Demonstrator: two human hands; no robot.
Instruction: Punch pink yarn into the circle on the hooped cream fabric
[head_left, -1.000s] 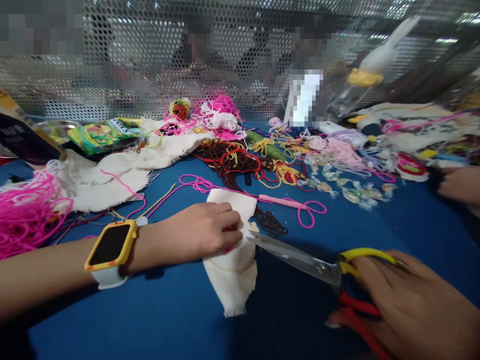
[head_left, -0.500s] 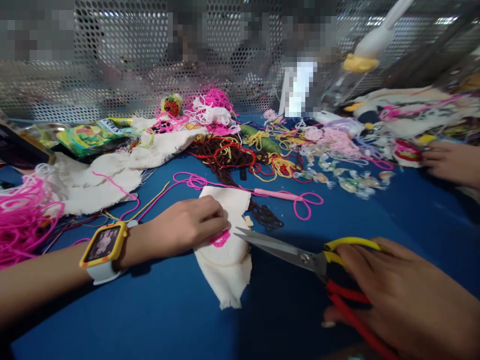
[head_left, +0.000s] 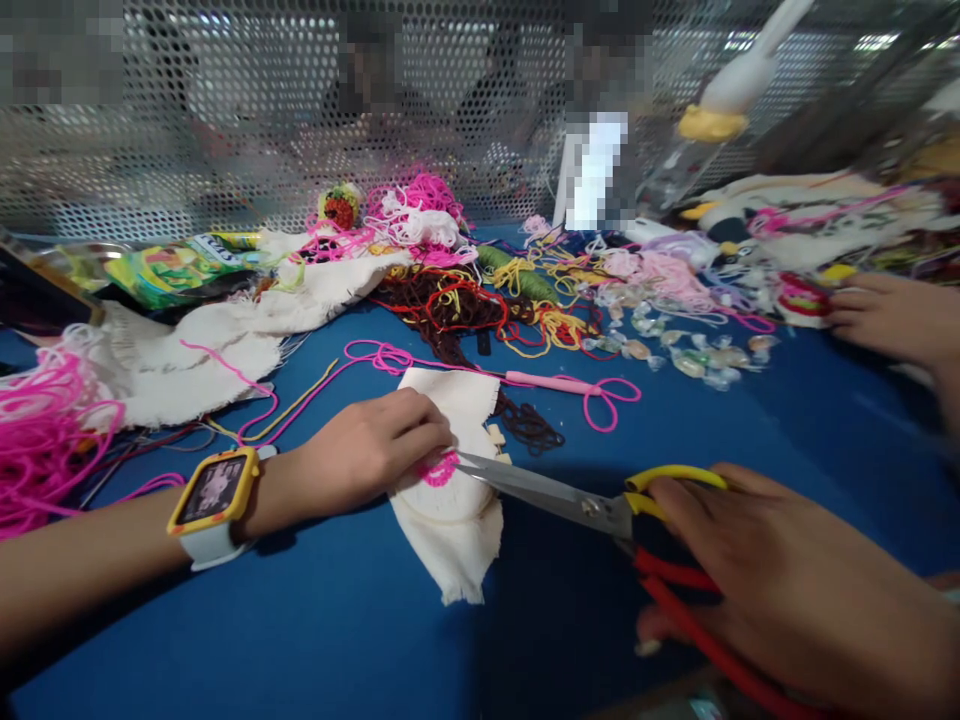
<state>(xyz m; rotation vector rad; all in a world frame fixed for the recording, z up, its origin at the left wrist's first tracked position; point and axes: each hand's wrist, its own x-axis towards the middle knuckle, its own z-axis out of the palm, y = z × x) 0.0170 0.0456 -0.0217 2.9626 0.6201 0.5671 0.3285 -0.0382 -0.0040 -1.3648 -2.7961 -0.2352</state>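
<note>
A cream piece of cloth [head_left: 450, 530] lies on the blue table, stretched in an embroidery hoop [head_left: 442, 518] with pink looped stitching [head_left: 441, 468] on it. My left hand [head_left: 386, 445], with a watch on its wrist, is closed at the cloth's left side beside the stitching; whatever its fingertips pinch is hidden. My right hand [head_left: 780, 580] grips scissors [head_left: 555, 490] with yellow and red handles. Their blade tips point left and reach the edge of the pink stitching. A pink-handled punch needle [head_left: 555, 383] threaded with pink yarn rests behind the cloth.
Tangled dark brown yarn [head_left: 532, 425] lies right of the cloth. Yarn piles [head_left: 450, 300], wrapped candies [head_left: 697, 350] and a snack bag [head_left: 184, 270] line the back. Pink yarn [head_left: 52, 430] and frayed cloth [head_left: 187, 370] are at left. Another person's hand [head_left: 877, 310] is at far right.
The scissors have moved left, bringing their tips from the bare cloth to the pink stitching, and their blades are closer together. My left hand stays at the cloth.
</note>
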